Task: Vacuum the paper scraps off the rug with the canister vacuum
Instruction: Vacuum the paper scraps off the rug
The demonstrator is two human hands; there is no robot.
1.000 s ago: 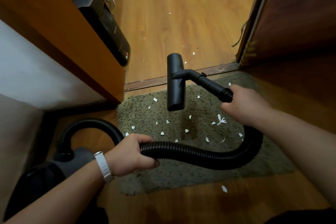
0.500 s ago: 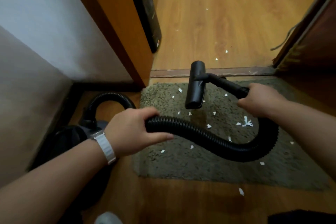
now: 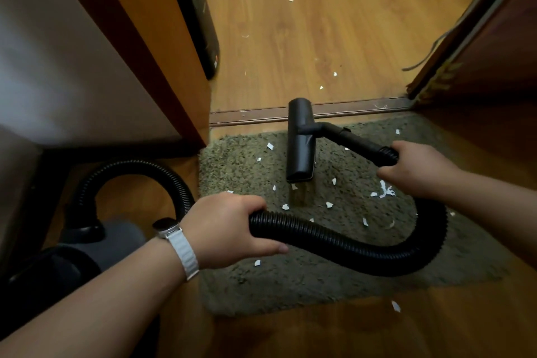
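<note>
— Where is the vacuum, and who has hold of it?

— The grey canister (image 3: 110, 238) sits on the wooden floor (image 3: 319, 38) at lower left, beside the rug (image 3: 290, 285). Its black ribbed hose (image 3: 348, 247) arches out of it and then loops over the rug. The left hand (image 3: 226, 229), with a white wristband (image 3: 184, 250), has its grip wrapped round the hose in mid-run. The right hand (image 3: 418, 171) has its grip closed round the hose end, where the rigid tube begins.

— And the nozzle?

— The flat black nozzle (image 3: 300, 139) lies lengthwise over the rug's far part, its far tip over the threshold strip (image 3: 250, 118). I cannot tell whether it touches the pile.

— The paper?

— White paper scraps (image 3: 383, 190) are scattered over the rug, mostly between the nozzle and the hose loop. A few more lie on the floor beyond the threshold, and one lies near the rug's close edge.
</note>
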